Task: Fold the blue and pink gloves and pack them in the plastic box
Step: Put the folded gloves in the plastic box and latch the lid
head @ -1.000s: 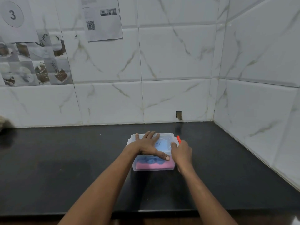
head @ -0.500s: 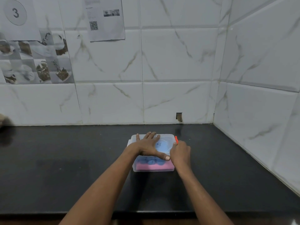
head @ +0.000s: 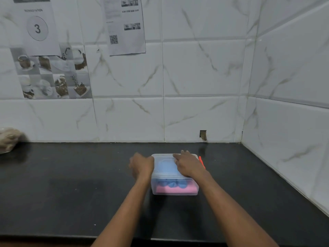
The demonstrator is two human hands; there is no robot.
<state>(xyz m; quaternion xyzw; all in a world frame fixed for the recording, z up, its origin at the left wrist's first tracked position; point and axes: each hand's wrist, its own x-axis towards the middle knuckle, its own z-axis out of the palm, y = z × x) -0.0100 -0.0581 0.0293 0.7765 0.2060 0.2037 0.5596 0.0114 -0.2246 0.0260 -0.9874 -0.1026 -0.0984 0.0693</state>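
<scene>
A clear plastic box point(head: 161, 177) with its lid on sits mid-counter. Through the lid I see the blue gloves point(head: 164, 166), and along the front wall the pink gloves point(head: 176, 189) lie underneath them. A red clip point(head: 202, 162) sticks out on the box's right side. My right hand point(head: 189, 164) rests on the lid with fingers stretched toward the far edge. My left hand point(head: 141, 165) is against the box's left side, blurred, its fingers bent downward; I cannot tell whether it grips anything.
The box stands on a black counter point(head: 71, 189) that runs into a white tiled corner at the back right. A brownish bundle point(head: 8, 139) lies at the far left against the wall. Papers hang on the wall tiles.
My left hand left the lid and went to the box's left side. My right hand moved from the right edge by the red clip onto the lid.
</scene>
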